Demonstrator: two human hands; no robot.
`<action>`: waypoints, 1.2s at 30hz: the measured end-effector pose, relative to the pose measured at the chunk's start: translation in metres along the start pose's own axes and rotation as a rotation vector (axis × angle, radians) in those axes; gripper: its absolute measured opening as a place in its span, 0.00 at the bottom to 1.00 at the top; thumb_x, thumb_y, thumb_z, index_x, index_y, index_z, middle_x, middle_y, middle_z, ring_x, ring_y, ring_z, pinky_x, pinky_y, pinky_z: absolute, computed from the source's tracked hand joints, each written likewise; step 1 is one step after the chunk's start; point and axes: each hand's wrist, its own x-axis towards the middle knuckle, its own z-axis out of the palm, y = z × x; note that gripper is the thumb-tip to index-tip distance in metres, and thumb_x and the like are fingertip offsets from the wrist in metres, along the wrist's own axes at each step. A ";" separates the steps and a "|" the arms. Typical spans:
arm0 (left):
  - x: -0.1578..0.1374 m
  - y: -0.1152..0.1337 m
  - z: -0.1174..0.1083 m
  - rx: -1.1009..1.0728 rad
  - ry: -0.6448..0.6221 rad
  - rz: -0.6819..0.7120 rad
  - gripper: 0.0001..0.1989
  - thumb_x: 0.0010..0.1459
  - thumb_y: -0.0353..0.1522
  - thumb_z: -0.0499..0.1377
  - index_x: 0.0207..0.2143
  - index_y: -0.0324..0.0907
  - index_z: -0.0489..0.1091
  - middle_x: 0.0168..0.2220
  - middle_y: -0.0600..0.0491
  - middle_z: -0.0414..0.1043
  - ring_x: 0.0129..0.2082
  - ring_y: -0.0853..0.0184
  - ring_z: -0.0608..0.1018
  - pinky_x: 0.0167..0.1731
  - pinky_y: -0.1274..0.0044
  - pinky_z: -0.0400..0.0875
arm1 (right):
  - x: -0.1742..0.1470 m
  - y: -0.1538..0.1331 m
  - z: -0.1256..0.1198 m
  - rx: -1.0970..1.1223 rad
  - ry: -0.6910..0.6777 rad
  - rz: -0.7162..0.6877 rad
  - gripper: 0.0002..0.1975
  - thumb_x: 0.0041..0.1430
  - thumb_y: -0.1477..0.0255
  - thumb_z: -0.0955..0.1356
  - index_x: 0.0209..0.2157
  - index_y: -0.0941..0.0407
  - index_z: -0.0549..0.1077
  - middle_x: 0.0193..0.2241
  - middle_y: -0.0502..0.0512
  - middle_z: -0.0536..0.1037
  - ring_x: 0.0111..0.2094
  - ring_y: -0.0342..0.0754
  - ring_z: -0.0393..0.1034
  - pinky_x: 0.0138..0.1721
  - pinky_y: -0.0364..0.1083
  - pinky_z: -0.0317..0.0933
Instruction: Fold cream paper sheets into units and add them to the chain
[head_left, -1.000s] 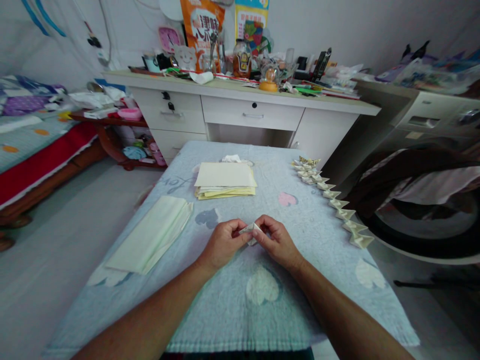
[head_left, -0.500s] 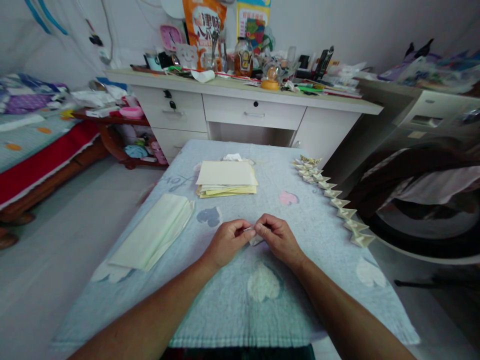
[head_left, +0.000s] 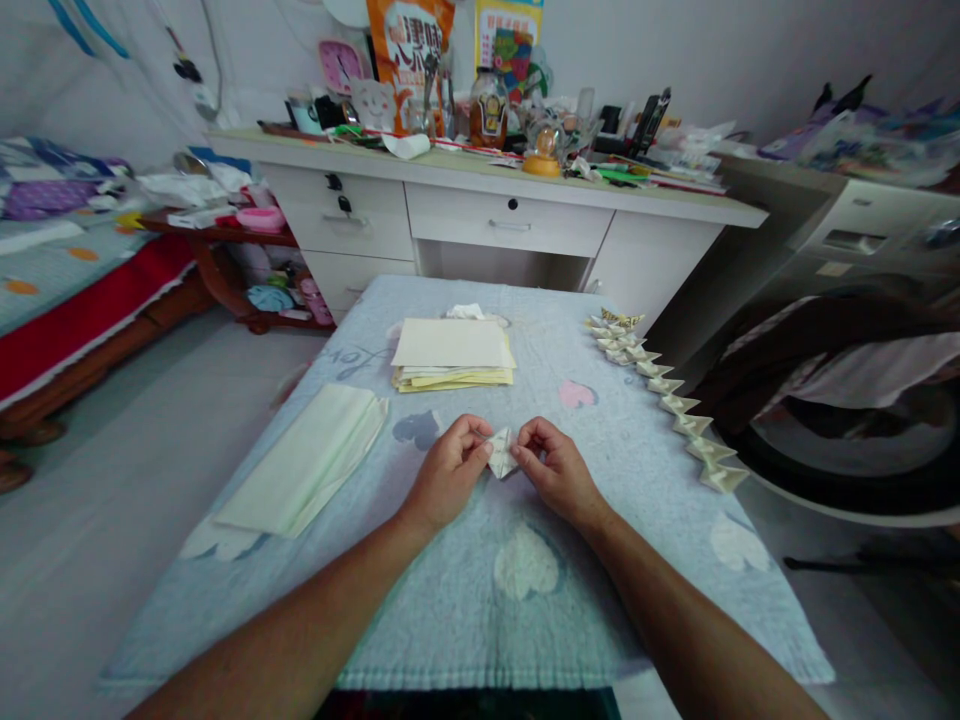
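A small folded paper [head_left: 502,454], pale and diamond-shaped with creases, is held just above the blue cloth in the middle of the table. My left hand [head_left: 452,470] pinches its left corner between thumb and fingers. On the opposite corner, my right hand [head_left: 556,470] has its thumb and fingertips closed. Beyond my hands lies a stack of cream and yellow paper sheets [head_left: 454,345]. To the left rests a pile of long pale-green paper [head_left: 304,460]. Several folded paper boats [head_left: 681,404] stand in a row along the table's right side.
A blue heart-patterned cloth [head_left: 450,620] covers the table. Behind it stands a white desk [head_left: 510,225] crowded with jars, bags and small items. A front-loading washing machine [head_left: 847,240] is on the right; a bed [head_left: 90,270] and low wooden shelf [head_left: 217,240] are on the left.
My hands have drawn slightly apart. The folded paper, mostly covered by my fingers before, now shows as a spread diamond between them.
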 end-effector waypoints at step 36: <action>0.008 0.001 -0.020 0.821 -0.215 0.341 0.09 0.54 0.29 0.60 0.39 0.44 0.74 0.39 0.51 0.73 0.43 0.62 0.72 0.45 0.69 0.64 | -0.003 0.008 -0.008 -0.782 -0.153 -0.225 0.05 0.56 0.73 0.70 0.37 0.53 0.77 0.36 0.54 0.75 0.40 0.50 0.62 0.41 0.49 0.49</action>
